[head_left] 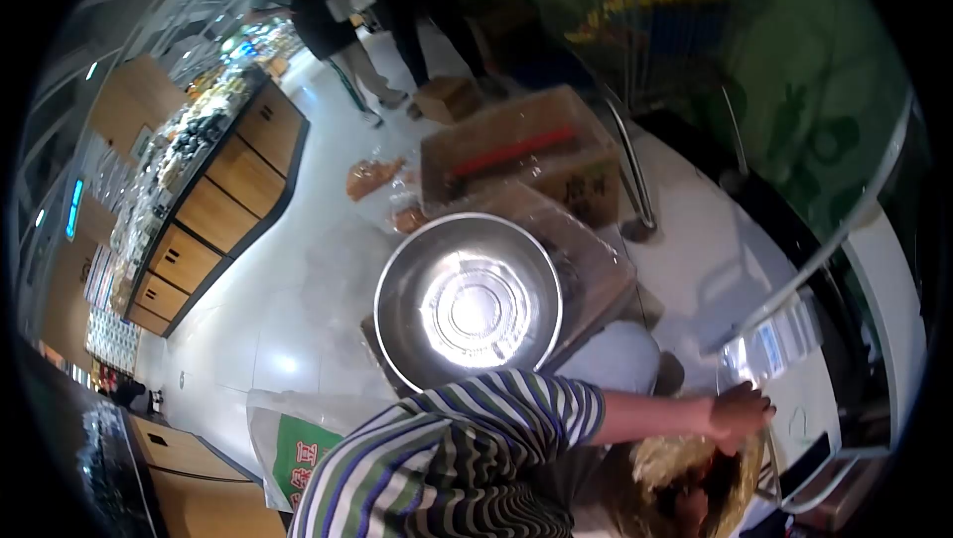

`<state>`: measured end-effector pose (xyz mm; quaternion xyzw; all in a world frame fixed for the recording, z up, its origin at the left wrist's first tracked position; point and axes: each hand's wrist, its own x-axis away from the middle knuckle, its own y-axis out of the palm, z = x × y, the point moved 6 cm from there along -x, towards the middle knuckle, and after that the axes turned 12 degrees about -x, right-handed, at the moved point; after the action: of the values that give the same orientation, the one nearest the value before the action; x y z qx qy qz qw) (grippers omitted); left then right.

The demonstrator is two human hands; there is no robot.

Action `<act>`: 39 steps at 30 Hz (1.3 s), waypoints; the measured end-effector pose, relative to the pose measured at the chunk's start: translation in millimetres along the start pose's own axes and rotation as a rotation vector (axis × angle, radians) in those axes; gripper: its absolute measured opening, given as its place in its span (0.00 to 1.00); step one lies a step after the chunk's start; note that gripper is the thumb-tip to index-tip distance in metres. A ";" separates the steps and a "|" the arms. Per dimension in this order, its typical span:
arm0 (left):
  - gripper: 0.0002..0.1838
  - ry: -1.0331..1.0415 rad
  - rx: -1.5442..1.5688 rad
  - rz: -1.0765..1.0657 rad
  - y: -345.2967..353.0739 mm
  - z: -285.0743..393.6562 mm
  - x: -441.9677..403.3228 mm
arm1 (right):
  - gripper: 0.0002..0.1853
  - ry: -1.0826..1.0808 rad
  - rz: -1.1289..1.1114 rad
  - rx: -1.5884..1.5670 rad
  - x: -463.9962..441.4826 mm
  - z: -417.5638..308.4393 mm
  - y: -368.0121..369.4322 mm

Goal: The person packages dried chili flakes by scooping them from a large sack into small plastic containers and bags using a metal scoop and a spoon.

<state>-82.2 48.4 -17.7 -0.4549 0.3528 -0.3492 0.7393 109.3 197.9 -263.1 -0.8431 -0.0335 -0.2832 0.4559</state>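
A striped sleeve crosses the bottom of the view, and from it my left hand (740,417) reaches to the upper rim of a yellowish plastic bag (660,464). Its fingers are curled at the bag's edge. Inside the bag, what looks like my right hand (692,508) shows low down among dark reddish contents; its fingers are hidden. A large, shiny steel basin (472,305) stands beyond my left forearm, with nothing in it.
Behind the basin are a cardboard box (586,181) with a red strip, a smaller box (446,99) and orange-filled bags (373,177). A green-and-white sack (298,449) lies lower left. Wooden display counters (233,181) line the left. Two people (323,17) stand farther back; a cart (645,32) is upper right.
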 end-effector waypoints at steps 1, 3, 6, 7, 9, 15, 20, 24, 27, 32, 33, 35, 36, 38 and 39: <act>0.40 0.014 -0.041 0.048 0.6 -1.4 2.5 | 0.22 -0.010 0.029 -0.013 4.6 0.2 -4.0; 0.38 0.008 -0.015 0.026 -5.9 -1.8 3.9 | 0.25 -0.048 0.018 0.026 10.9 3.8 -13.9; 0.38 0.000 -0.037 -0.010 4.7 -4.7 2.5 | 0.29 -0.150 0.055 0.071 25.1 19.4 -22.6; 0.38 -0.002 -0.046 -0.022 3.0 -5.2 2.5 | 0.29 -0.231 0.105 0.071 25.2 24.6 -22.2; 0.38 -0.010 -0.056 -0.011 -2.0 -4.7 5.0 | 0.30 -0.265 0.173 0.080 26.1 32.5 -24.5; 0.41 0.003 -0.088 -0.078 0.7 -0.3 4.5 | 0.28 -0.213 0.145 -0.006 60.4 11.1 -61.4; 0.40 0.037 -0.064 -0.116 -0.7 5.4 4.6 | 0.24 -0.142 -0.023 -0.032 78.4 19.0 -76.5; 0.39 0.073 -0.074 -0.103 5.5 9.5 3.4 | 0.24 -0.179 -0.022 -0.150 96.2 26.5 -92.8; 0.38 0.100 -0.039 -0.153 10.4 12.6 3.4 | 0.24 -0.218 -0.001 -0.266 113.6 31.7 -105.8; 0.36 0.125 -0.080 0.004 15.9 13.5 4.1 | 0.25 -0.262 0.107 -0.406 127.7 64.3 -105.2; 0.36 0.126 -0.067 0.000 26.8 5.4 3.3 | 0.25 -0.249 0.102 -0.404 125.2 59.1 -112.0; 0.36 0.211 0.092 0.300 37.2 2.8 2.9 | 0.20 -0.309 0.157 -0.271 127.5 53.7 -110.9; 0.35 0.200 0.050 0.183 31.7 9.2 0.6 | 0.19 -0.079 0.399 -0.335 120.7 94.0 -91.4; 0.31 0.205 0.013 -0.063 16.3 9.1 -3.0 | 0.17 -0.164 0.246 -0.398 129.4 45.1 -111.9; 0.32 0.140 -0.019 -0.111 12.8 5.9 -3.5 | 0.16 -0.250 0.393 -0.403 131.4 39.5 -114.5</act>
<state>-76.5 58.3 -26.8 -0.4553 0.3814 -0.4174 0.6877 201.0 269.2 -127.3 -0.9352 0.1312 -0.0847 0.3180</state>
